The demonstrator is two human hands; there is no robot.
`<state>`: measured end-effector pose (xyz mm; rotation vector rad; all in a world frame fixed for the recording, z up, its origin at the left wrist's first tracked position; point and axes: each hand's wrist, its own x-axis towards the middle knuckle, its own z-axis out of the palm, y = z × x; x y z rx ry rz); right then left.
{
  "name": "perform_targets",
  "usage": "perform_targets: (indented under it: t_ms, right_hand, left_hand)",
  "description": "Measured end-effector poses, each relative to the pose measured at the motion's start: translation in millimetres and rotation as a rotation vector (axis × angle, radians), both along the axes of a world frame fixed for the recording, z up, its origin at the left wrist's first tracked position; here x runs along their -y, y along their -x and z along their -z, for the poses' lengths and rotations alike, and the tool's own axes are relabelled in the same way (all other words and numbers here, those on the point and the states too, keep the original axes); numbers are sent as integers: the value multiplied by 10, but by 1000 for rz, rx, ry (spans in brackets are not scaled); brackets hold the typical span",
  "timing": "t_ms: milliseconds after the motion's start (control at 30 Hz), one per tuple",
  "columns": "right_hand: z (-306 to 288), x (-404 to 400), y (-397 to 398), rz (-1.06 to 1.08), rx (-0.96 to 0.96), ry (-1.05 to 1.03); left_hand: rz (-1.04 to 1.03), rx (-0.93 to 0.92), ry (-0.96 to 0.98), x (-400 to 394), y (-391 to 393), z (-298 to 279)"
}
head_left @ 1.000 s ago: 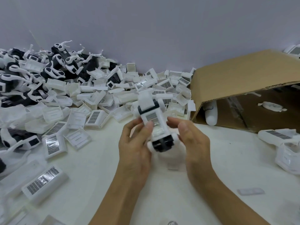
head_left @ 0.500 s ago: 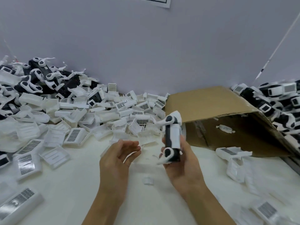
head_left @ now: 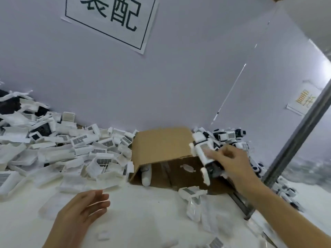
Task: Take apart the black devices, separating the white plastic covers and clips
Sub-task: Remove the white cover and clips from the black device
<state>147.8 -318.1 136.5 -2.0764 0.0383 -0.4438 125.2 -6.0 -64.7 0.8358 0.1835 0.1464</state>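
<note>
While right hand (head_left: 232, 163) holds black device (head_left: 206, 154) over cardboard box (head_left: 161, 145), we note: grip pinching its lower half, long axis running up-left from grip. Left hand (head_left: 80, 215) spread, empty, low over surface (head_left: 143, 221), well apart. Right far nearer to device pile (head_left: 227, 136).

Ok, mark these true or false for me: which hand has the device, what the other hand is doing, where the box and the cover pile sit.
1. The right hand holds a black-and-white device. True.
2. The left hand grips a white cover. False: it is open and holds nothing.
3. The cardboard box lies on its side, opening toward the camera. True.
4. The pile of white covers lies right of the box. False: it lies left of it.
5. The held device is above the box's right end. True.
</note>
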Motion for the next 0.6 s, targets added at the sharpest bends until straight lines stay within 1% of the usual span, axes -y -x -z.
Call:
perform_targets:
  t_ms: [100,133,200,233,267,433,533,600]
  right_hand:
    - [-674,296,-393,190,161,-240]
    - [-786,355,-497,251,167,-275]
    - [-712,389,-589,402,50,-153]
    - [-544,342,-562,419,17,-107]
    - [-310,244,-478,380,-2,-115]
    - [985,-712,-91,-67,-142,-283]
    - [1464,-1420,-9,-284,-308,-475]
    - [1639,-1704,21,-338,-340,-531]
  left_hand:
    - [3,-14,-9,15,-9,1]
    - [2,-18,-12,17,-12,-2]
    - [-2,-22,-11,13,-16,-5]
    - [-5,-24,-8,9,-18,-4]
    - [-7,-25,-7,2,-19,2]
    - [-16,-32,-28,22,-35,17]
    - [-28,-36,-74,32,-10,-5]
    - [-42,-29,-123,58,48,-58]
